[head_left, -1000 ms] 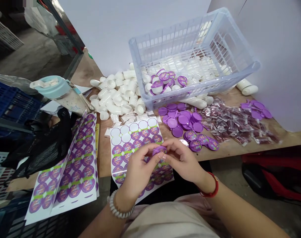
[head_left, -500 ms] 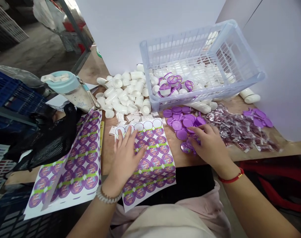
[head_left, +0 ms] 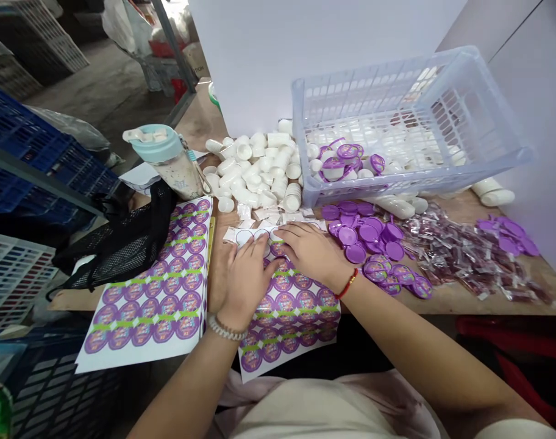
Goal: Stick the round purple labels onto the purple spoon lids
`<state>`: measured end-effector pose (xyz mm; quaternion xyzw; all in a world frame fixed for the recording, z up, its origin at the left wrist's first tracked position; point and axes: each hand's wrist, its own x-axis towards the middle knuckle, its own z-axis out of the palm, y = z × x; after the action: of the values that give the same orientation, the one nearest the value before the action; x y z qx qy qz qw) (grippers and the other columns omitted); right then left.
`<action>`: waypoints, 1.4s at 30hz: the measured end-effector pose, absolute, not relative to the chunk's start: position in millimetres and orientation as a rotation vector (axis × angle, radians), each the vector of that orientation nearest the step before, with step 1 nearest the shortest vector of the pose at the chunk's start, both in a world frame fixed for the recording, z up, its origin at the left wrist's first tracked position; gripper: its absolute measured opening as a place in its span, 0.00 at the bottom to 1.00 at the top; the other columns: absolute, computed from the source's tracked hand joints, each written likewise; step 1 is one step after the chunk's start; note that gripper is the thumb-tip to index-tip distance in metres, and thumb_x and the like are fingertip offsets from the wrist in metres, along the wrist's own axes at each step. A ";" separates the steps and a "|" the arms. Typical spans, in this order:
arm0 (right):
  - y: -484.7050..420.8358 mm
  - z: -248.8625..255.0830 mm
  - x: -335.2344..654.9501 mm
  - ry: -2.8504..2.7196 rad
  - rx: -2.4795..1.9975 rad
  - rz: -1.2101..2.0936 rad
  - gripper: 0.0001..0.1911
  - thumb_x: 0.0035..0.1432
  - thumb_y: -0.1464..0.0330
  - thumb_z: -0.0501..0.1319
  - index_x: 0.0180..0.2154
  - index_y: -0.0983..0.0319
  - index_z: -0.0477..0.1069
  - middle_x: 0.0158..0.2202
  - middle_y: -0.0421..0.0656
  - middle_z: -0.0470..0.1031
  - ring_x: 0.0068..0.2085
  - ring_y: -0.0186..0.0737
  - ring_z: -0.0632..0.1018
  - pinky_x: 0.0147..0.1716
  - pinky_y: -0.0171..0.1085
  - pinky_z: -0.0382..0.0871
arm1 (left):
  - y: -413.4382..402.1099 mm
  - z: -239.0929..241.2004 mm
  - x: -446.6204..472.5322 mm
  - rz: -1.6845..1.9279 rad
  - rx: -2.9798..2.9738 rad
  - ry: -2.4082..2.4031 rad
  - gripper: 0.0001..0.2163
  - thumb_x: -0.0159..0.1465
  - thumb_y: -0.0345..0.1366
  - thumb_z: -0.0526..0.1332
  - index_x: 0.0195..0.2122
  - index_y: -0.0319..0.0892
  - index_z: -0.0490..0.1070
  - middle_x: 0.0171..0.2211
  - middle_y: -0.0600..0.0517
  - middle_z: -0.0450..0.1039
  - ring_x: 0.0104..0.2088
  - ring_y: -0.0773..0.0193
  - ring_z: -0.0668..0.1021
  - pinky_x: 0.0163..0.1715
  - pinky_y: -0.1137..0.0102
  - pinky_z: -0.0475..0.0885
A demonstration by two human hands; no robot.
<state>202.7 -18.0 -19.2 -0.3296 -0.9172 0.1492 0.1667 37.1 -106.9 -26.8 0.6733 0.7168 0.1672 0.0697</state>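
Sticker sheet (head_left: pixel 300 308): under both hands, neither nearer; overhangs the table's (head_left: pixel 219 268) near edge, long axis pointing toward the far edge;
Left hand (head_left: pixel 248 277): grip wide, thumb spread on the sheet;
Right hand (head_left: pixel 314 253): fingers across its far end; pinching or not, I can't tell

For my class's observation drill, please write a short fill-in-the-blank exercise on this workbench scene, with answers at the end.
1. The sticker sheet under the left hand has mainly ____ printed circles.
2. The bracelet by the right hand is ____.
3. Loose white cups are piled to the ____ of the crate.

Missing words: purple; red; left.
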 end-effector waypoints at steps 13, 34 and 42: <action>-6.1 -51.9 199.1 -2.541 -0.852 0.412 0.12 0.72 0.66 0.62 0.50 0.60 0.83 0.53 0.50 0.83 0.56 0.51 0.77 0.62 0.52 0.69 | -107.2 -36.3 33.6 0.615 1.977 2.065 0.19 0.73 0.35 0.62 0.64 0.37 0.73 0.63 0.40 0.76 0.65 0.43 0.75 0.67 0.48 0.65; -9.2 -41.6 182.7 -2.285 -1.090 0.586 0.08 0.59 0.77 0.68 0.34 0.59 0.83 0.39 0.46 0.83 0.44 0.48 0.80 0.50 0.46 0.72 | -107.8 -36.1 35.2 0.695 1.949 2.080 0.17 0.71 0.33 0.64 0.60 0.39 0.76 0.60 0.41 0.79 0.62 0.44 0.77 0.66 0.49 0.67; -7.9 -36.4 177.3 -2.267 -1.160 0.614 0.10 0.57 0.79 0.67 0.30 0.59 0.83 0.36 0.45 0.83 0.42 0.48 0.79 0.49 0.46 0.70 | -108.3 -37.7 35.4 0.708 1.953 2.077 0.16 0.71 0.35 0.63 0.59 0.40 0.76 0.58 0.41 0.80 0.60 0.45 0.78 0.65 0.49 0.67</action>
<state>177.3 -7.9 -36.4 -0.4278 -0.8361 0.2265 0.2581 35.4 -108.3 -37.7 0.6614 0.7034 0.2397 0.1016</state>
